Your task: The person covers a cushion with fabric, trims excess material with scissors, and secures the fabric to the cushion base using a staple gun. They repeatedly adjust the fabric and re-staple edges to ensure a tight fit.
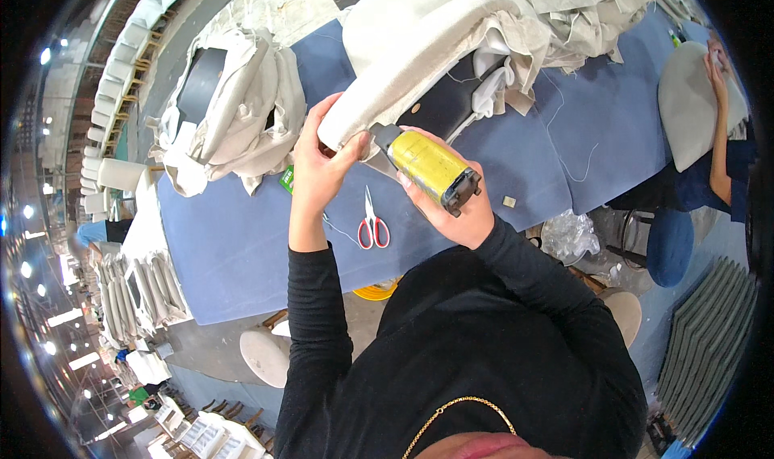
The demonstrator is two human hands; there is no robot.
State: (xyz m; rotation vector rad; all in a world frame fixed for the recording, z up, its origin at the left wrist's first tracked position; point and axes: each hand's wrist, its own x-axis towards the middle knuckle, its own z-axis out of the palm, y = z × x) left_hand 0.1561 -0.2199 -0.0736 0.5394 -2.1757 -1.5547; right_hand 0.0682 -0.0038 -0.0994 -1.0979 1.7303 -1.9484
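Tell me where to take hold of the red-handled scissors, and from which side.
Take the scissors by the handle loops, probably best from the near side of the blue table. They lie flat on it, loops toward the near edge and blades pointing away, so this approach should stay clear of the tips.

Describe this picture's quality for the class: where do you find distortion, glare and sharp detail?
Head view: black surrounds the round image, and the row of pale chairs at upper left looks bowed; head view: ceiling lamps flare white at far left; head view: the cream upholstered piece looks very bright; head view: the scissors look fairly crisp.
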